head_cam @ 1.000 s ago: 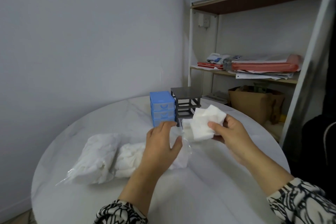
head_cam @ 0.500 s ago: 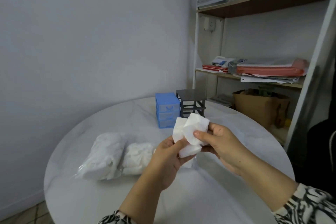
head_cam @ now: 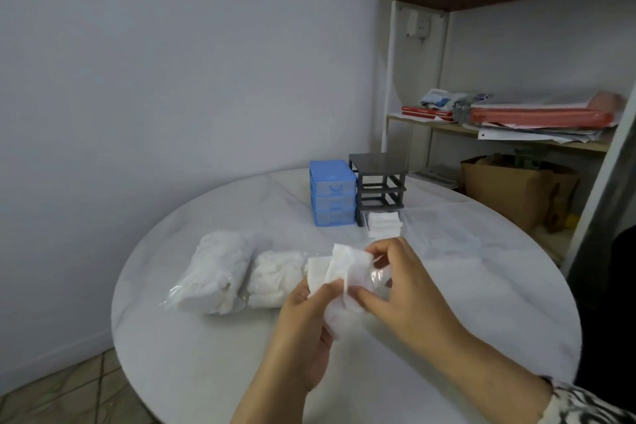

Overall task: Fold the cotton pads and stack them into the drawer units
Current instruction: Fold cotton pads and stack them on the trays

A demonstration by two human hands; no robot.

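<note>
I see a round white marble-look table [head_cam: 206, 354] against a plain wall, shelving [head_cam: 516, 134] at right (no writing legible). My left hand [head_cam: 306, 327] and right hand [head_cam: 402, 289] both pinch a cotton pad [head_cam: 344, 268] above the table. Blue drawers [head_cam: 332, 198] and a grey frame [head_cam: 378, 182] stand beyond; bagged pads [head_cam: 220, 272] lie left.

Cotton pads [head_cam: 344, 272] soft, matt, fibrous; bag [head_cam: 213, 275] clear glossy plastic; tabletop [head_cam: 206, 354] smooth marbled sheen; blue drawer unit [head_cam: 332, 198] translucent plastic; dark frame [head_cam: 378, 182] matt.
</note>
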